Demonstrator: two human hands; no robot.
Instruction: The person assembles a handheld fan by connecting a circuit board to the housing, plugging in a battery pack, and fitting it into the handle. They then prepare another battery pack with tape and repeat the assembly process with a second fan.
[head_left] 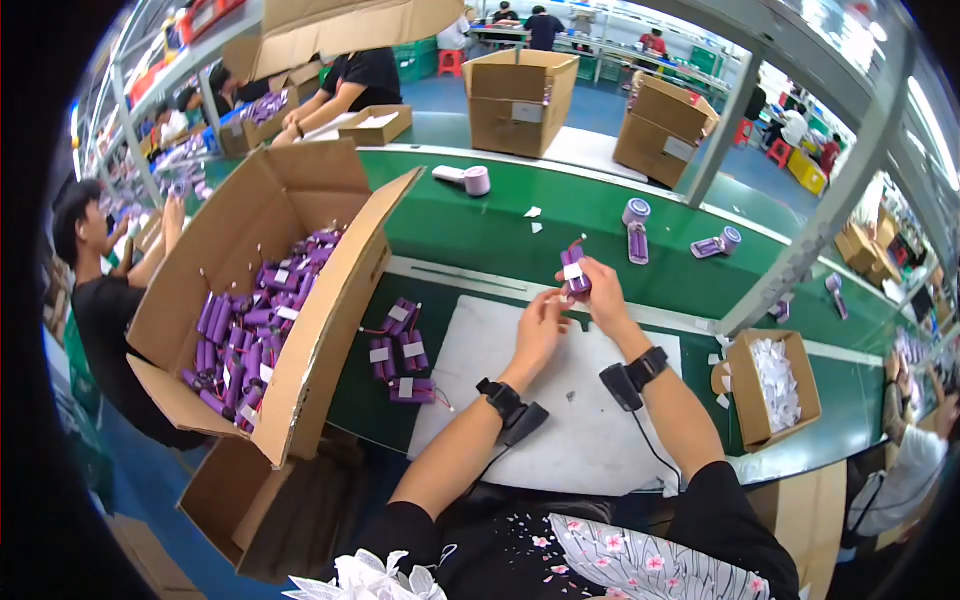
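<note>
Above the white work mat (470, 400), my right hand (604, 298) is closed round a purple battery pack (573, 270) with a white label and a short wire at its top. Close to the pack's lower end is my left hand (540, 328), its fingers loosely bent and apart; I see nothing held in it. Whether its fingertips touch the pack is unclear. Left of the mat lie several purple battery packs (412, 350) with labels and wires. A big open cardboard box (330, 330) farther left holds many more packs (250, 330).
A small carton (812, 400) of white pieces stands at the right. On the green conveyor belt (400, 190) beyond the metal rail lie purple-and-white handheld devices (637, 232). Metal posts (725, 130) rise beyond. Large cartons (520, 105) stand opposite; a person (115, 300) works at left.
</note>
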